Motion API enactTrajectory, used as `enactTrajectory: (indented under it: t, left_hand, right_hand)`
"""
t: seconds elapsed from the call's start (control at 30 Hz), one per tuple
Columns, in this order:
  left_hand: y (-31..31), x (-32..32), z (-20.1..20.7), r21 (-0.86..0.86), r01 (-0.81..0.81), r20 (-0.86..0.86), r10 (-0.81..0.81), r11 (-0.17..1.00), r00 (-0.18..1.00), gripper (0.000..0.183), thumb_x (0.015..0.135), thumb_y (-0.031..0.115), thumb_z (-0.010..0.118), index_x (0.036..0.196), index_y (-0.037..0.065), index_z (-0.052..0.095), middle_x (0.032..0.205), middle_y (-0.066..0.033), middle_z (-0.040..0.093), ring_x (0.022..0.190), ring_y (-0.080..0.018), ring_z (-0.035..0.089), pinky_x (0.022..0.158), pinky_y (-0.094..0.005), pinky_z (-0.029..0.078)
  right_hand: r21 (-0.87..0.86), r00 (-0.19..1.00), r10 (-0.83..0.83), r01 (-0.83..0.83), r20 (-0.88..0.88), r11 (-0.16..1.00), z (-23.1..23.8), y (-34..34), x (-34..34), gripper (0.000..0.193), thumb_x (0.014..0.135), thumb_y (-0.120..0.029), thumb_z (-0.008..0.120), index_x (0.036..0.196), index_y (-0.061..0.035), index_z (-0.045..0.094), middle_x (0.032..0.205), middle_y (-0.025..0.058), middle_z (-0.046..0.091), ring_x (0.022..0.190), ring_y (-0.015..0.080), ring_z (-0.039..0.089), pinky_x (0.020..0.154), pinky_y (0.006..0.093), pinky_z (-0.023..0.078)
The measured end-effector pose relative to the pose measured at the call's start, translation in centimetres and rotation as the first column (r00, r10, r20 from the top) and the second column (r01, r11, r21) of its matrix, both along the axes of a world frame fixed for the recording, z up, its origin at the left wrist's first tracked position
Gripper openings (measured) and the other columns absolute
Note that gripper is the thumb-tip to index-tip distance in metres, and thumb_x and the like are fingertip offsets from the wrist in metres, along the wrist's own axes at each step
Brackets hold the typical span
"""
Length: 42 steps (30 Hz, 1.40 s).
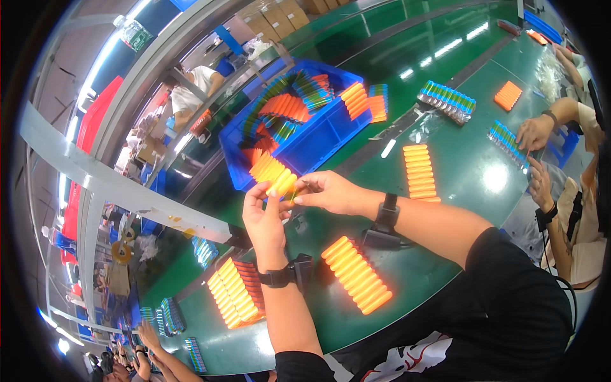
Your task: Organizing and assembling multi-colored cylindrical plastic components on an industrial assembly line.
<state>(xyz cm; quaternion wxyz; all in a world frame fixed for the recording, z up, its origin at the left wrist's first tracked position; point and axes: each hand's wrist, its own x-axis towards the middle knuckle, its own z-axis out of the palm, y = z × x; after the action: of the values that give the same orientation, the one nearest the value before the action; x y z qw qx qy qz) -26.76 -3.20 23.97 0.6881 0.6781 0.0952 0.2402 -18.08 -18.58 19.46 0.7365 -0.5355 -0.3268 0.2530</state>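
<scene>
Over the near edge of the blue crate, a strip of orange cylinders, joined side by side, is up in the air. My left hand grips its near end between thumb and fingers. My right hand pinches at the same end, where a small yellowish bit shows; the fingertips partly hide it. Below my hands, another row of orange cylinders lies on the green table. Beside my left wrist sits a stacked block of orange cylinders.
The blue crate holds several orange and blue-green strips. To the right lie an orange row and a blue-and-silver bundle. A co-worker's hands handle a blue strip at far right. A grey metal beam crosses at left.
</scene>
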Motion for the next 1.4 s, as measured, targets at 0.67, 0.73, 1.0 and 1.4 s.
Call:
enactTrajectory:
  t: [0.67, 0.73, 1.0, 1.4]
  left_hand:
    - [-0.3, -0.3, -0.1, 0.160, -0.034, 0.054, 0.026, 0.987, 0.998, 0.024, 0.094, 0.004, 0.061, 0.117, 0.001, 0.055, 0.100, -0.0055, 0.058, 0.071, -0.0082, 0.061, 0.059, -0.0190, 0.044]
    - [0.5, 0.0, -0.8, 0.117, 0.003, 0.146, -0.020, 0.993, 0.989, 0.027, 0.095, 0.005, 0.060, 0.122, 0.001, 0.055, 0.105, -0.0056, 0.059, 0.079, -0.0084, 0.060, 0.065, -0.0203, 0.046]
    - [-0.6, -2.2, 0.1, -0.127, 0.164, -0.017, -0.168, 0.978, 0.986, 0.036, 0.098, 0.005, 0.049, 0.134, 0.000, 0.049, 0.126, -0.0115, 0.058, 0.106, -0.0174, 0.061, 0.088, -0.0316, 0.051]
    - [-2.4, -7.4, -1.5, -0.171, 0.325, 0.126, -0.306, 0.930, 0.944, 0.044, 0.095, -0.001, 0.051, 0.138, -0.006, 0.045, 0.129, -0.0173, 0.058, 0.114, -0.0255, 0.061, 0.097, -0.0357, 0.049]
  right_hand:
    - [-0.130, 0.993, 0.083, -0.093, -0.086, 0.987, 1.2, -0.4, 0.1, 0.018, 0.096, -0.024, 0.064, 0.098, -0.0088, 0.071, 0.083, -0.0012, 0.067, 0.063, 0.0037, 0.047, 0.057, 0.0206, 0.039]
    - [-0.090, 0.996, 0.085, -0.087, -0.029, 0.992, 1.6, -0.4, -0.2, 0.019, 0.095, -0.025, 0.064, 0.099, -0.0076, 0.073, 0.081, -0.0019, 0.066, 0.063, 0.0035, 0.048, 0.057, 0.0206, 0.039]
    - [-0.172, 0.994, 0.074, -0.059, 0.083, 0.983, 3.9, -2.1, -2.3, 0.020, 0.094, -0.025, 0.065, 0.093, -0.0068, 0.073, 0.078, -0.0036, 0.065, 0.064, 0.0033, 0.048, 0.058, 0.0218, 0.040]
    - [-0.267, 0.975, 0.132, -0.081, 0.180, 0.960, 4.6, -5.3, -7.4, 0.026, 0.092, -0.025, 0.068, 0.083, -0.0003, 0.070, 0.068, -0.0025, 0.060, 0.061, 0.0044, 0.046, 0.056, 0.0259, 0.039]
